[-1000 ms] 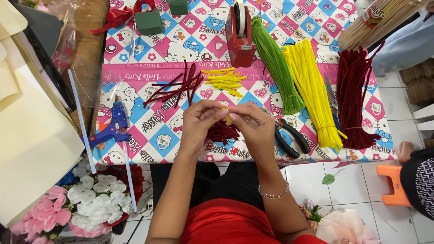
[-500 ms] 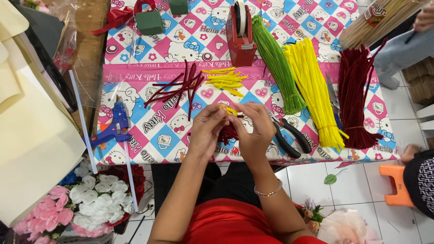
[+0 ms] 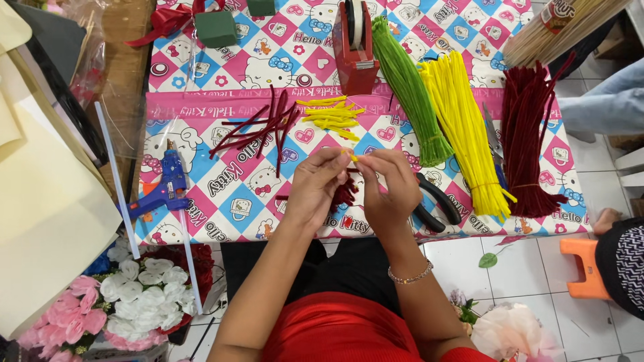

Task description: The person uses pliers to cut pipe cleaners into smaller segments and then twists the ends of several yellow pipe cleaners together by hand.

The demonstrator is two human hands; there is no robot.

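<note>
A short yellow pipe-cleaner piece point(image 3: 351, 157) is pinched between the fingertips of the left hand point(image 3: 315, 188) and right hand point(image 3: 388, 191), raised just above a dark red chenille cluster point(image 3: 343, 194), probably for twisting. Black-handled pliers point(image 3: 436, 201) are kept just right of the cluster, within reach.

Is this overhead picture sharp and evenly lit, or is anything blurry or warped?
Head view: light is even and soft, with only faint shadows under the left hand and right hand. The yellow pipe cleaner bundle and blue glue gun look crisp. The small yellow piece at the fingertips is too tiny to resolve. The table edge bows slightly, suggesting wide-lens distortion.
</note>
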